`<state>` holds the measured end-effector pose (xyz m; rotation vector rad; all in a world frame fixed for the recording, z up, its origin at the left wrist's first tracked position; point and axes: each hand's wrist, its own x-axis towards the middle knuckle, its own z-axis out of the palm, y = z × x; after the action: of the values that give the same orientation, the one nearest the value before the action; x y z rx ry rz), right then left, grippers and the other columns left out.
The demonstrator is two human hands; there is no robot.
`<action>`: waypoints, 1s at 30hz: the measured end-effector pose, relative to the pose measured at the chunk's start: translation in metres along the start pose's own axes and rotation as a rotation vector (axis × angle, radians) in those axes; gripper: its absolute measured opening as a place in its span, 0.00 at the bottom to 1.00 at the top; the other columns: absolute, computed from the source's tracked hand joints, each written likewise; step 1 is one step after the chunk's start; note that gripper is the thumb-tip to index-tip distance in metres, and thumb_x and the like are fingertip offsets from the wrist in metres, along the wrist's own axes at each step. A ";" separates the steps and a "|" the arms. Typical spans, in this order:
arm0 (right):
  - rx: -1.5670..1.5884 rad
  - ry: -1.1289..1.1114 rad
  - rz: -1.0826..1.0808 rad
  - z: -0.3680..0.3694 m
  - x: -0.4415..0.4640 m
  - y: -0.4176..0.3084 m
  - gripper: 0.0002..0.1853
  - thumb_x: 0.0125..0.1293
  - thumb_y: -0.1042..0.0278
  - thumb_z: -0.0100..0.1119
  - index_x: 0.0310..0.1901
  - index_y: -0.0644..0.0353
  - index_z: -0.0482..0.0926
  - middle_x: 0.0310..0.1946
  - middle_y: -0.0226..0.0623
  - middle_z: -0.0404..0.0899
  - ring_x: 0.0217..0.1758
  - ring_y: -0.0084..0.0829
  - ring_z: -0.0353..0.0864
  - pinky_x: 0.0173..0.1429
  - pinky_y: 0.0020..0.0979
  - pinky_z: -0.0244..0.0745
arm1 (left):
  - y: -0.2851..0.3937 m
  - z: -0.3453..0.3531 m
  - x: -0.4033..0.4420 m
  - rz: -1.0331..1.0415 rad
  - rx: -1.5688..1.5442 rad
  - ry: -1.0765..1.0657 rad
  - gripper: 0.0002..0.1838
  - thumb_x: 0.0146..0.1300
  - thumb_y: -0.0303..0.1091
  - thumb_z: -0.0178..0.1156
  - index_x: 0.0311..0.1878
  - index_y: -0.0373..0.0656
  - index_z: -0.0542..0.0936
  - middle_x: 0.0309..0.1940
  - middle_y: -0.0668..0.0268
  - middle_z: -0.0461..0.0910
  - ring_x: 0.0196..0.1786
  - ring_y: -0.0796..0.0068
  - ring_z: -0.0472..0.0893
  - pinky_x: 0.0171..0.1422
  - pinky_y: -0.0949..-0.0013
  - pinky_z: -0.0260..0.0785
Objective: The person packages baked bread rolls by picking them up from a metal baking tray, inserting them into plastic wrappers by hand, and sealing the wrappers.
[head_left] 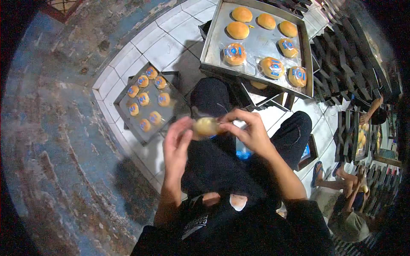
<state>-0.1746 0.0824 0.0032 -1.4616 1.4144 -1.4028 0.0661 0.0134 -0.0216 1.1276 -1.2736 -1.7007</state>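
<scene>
Between my two hands, above my lap, is a bread bun (206, 126) in what looks like a clear wrapper, blurred by motion. My left hand (176, 138) is at the bun's left side, its fingers smeared. On the other side, my right hand (247, 128) pinches the wrapper's right end between thumb and fingers. Ahead of me a large metal tray (256, 47) bears several bare buns (237, 30) at its far end and several wrapped buns (272, 67) with blue print nearer me. Blue-printed plastic (243, 151) lies below my right hand.
To the left, a lower tray (143, 121) holds several wrapped buns on the white tiled floor (168, 49). Stacks of dark trays (346, 59) stand at the right. Another person (350, 217) sits at the lower right, and another person's arm (373, 109) reaches toward a tray of buns.
</scene>
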 end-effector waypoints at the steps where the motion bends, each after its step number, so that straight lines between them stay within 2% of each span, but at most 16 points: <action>1: -0.017 0.000 0.074 -0.001 -0.002 0.001 0.07 0.69 0.71 0.74 0.44 0.65 0.88 0.42 0.42 0.93 0.46 0.36 0.93 0.56 0.36 0.85 | -0.002 0.000 0.002 -0.004 -0.002 0.003 0.23 0.75 0.27 0.67 0.71 0.39 0.78 0.64 0.61 0.84 0.68 0.69 0.80 0.76 0.65 0.69; 2: -0.033 -0.003 0.147 -0.001 -0.003 0.002 0.08 0.70 0.70 0.75 0.44 0.65 0.88 0.41 0.42 0.93 0.45 0.35 0.93 0.55 0.36 0.85 | -0.004 -0.001 0.004 0.033 0.063 -0.028 0.21 0.74 0.28 0.69 0.68 0.38 0.80 0.60 0.63 0.86 0.64 0.71 0.82 0.72 0.67 0.71; 4: -0.040 -0.007 0.144 0.000 -0.003 0.006 0.09 0.70 0.69 0.75 0.44 0.65 0.88 0.40 0.41 0.93 0.45 0.32 0.93 0.54 0.34 0.85 | -0.003 0.005 0.009 0.113 0.135 -0.039 0.16 0.71 0.29 0.73 0.60 0.38 0.85 0.51 0.67 0.89 0.55 0.76 0.85 0.63 0.70 0.73; 6: -0.054 0.006 0.142 -0.003 -0.002 0.008 0.09 0.70 0.69 0.75 0.44 0.65 0.88 0.40 0.40 0.93 0.44 0.30 0.93 0.53 0.32 0.84 | -0.002 0.004 0.021 0.161 0.257 -0.085 0.16 0.71 0.30 0.73 0.59 0.37 0.86 0.49 0.67 0.89 0.53 0.77 0.85 0.60 0.70 0.73; 8: -0.071 0.006 0.225 -0.002 -0.003 0.009 0.09 0.70 0.69 0.75 0.44 0.66 0.89 0.38 0.38 0.93 0.40 0.26 0.91 0.47 0.29 0.84 | -0.008 -0.001 0.023 0.200 0.378 -0.128 0.15 0.71 0.30 0.73 0.57 0.37 0.86 0.47 0.67 0.89 0.51 0.77 0.84 0.57 0.71 0.73; 9: -0.071 0.006 0.229 -0.004 -0.006 0.009 0.09 0.70 0.69 0.75 0.44 0.66 0.89 0.38 0.38 0.93 0.40 0.26 0.91 0.47 0.29 0.84 | -0.010 -0.004 0.023 0.118 0.290 -0.096 0.12 0.71 0.31 0.73 0.53 0.38 0.86 0.44 0.69 0.87 0.48 0.80 0.82 0.54 0.72 0.71; 11: 0.375 0.157 0.391 -0.013 -0.014 0.006 0.09 0.70 0.69 0.76 0.44 0.67 0.89 0.36 0.36 0.92 0.37 0.22 0.89 0.41 0.26 0.82 | -0.010 -0.015 0.022 0.031 0.205 -0.063 0.09 0.71 0.31 0.73 0.49 0.39 0.85 0.40 0.71 0.86 0.45 0.82 0.80 0.50 0.73 0.69; 12: 0.315 0.084 0.549 -0.024 -0.013 -0.003 0.09 0.70 0.70 0.77 0.44 0.66 0.89 0.35 0.35 0.92 0.34 0.20 0.86 0.38 0.24 0.80 | -0.006 -0.020 0.019 -0.091 0.184 -0.076 0.06 0.72 0.30 0.72 0.44 0.41 0.83 0.39 0.73 0.84 0.45 0.83 0.80 0.53 0.74 0.70; 13: 0.314 0.085 0.555 -0.024 -0.014 0.003 0.09 0.70 0.70 0.77 0.44 0.66 0.89 0.35 0.35 0.92 0.34 0.20 0.86 0.38 0.24 0.80 | -0.004 -0.023 0.017 -0.211 0.163 -0.091 0.07 0.73 0.28 0.71 0.39 0.43 0.81 0.39 0.75 0.82 0.46 0.83 0.79 0.55 0.74 0.70; 15: 0.267 0.089 0.565 -0.022 -0.017 0.019 0.10 0.69 0.70 0.78 0.44 0.67 0.89 0.35 0.34 0.92 0.34 0.17 0.84 0.39 0.23 0.79 | -0.011 -0.023 0.018 -0.193 0.153 -0.128 0.07 0.74 0.30 0.70 0.40 0.43 0.80 0.36 0.76 0.79 0.43 0.84 0.76 0.53 0.75 0.68; 17: 0.193 0.090 0.495 -0.020 -0.022 0.021 0.09 0.68 0.69 0.79 0.43 0.66 0.91 0.35 0.33 0.92 0.33 0.17 0.83 0.38 0.23 0.77 | -0.015 -0.024 0.016 -0.009 0.210 -0.120 0.11 0.75 0.35 0.70 0.39 0.43 0.79 0.33 0.77 0.76 0.38 0.87 0.71 0.44 0.76 0.63; 20: -0.011 0.090 0.354 -0.013 -0.046 0.023 0.09 0.64 0.66 0.83 0.40 0.62 0.95 0.34 0.32 0.92 0.32 0.16 0.80 0.37 0.24 0.73 | -0.023 -0.033 -0.006 -0.049 0.285 -0.145 0.11 0.77 0.36 0.69 0.40 0.43 0.79 0.32 0.77 0.74 0.38 0.87 0.70 0.45 0.76 0.64; 21: -0.012 0.072 0.485 -0.009 -0.055 0.024 0.10 0.64 0.67 0.82 0.40 0.64 0.94 0.34 0.34 0.92 0.33 0.17 0.82 0.39 0.25 0.76 | -0.028 -0.034 -0.013 -0.052 0.284 -0.145 0.11 0.77 0.36 0.69 0.40 0.43 0.79 0.32 0.77 0.74 0.38 0.87 0.70 0.45 0.76 0.64; 24: 0.023 0.039 0.623 -0.001 -0.076 0.034 0.11 0.65 0.67 0.81 0.38 0.67 0.91 0.34 0.36 0.91 0.37 0.19 0.86 0.45 0.26 0.81 | -0.050 -0.038 -0.029 -0.187 0.358 -0.208 0.11 0.77 0.37 0.68 0.42 0.41 0.80 0.31 0.76 0.75 0.37 0.85 0.71 0.45 0.75 0.65; 27: 0.114 0.002 0.659 0.003 -0.088 0.055 0.11 0.65 0.67 0.81 0.36 0.67 0.90 0.34 0.36 0.91 0.37 0.20 0.86 0.45 0.26 0.81 | -0.062 -0.045 -0.031 -0.292 0.361 -0.232 0.11 0.78 0.37 0.68 0.41 0.41 0.80 0.33 0.75 0.77 0.39 0.85 0.72 0.46 0.76 0.65; 30: 0.258 -0.080 0.775 0.001 -0.081 0.069 0.11 0.66 0.66 0.80 0.41 0.65 0.89 0.34 0.33 0.90 0.37 0.20 0.86 0.47 0.25 0.79 | -0.065 -0.044 -0.023 -0.359 0.350 -0.259 0.13 0.78 0.37 0.67 0.37 0.41 0.80 0.34 0.75 0.79 0.40 0.85 0.74 0.47 0.76 0.66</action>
<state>-0.1779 0.1463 -0.0817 -0.6689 1.4542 -0.9607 0.1130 0.0360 -0.0854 1.4431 -1.6552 -1.9857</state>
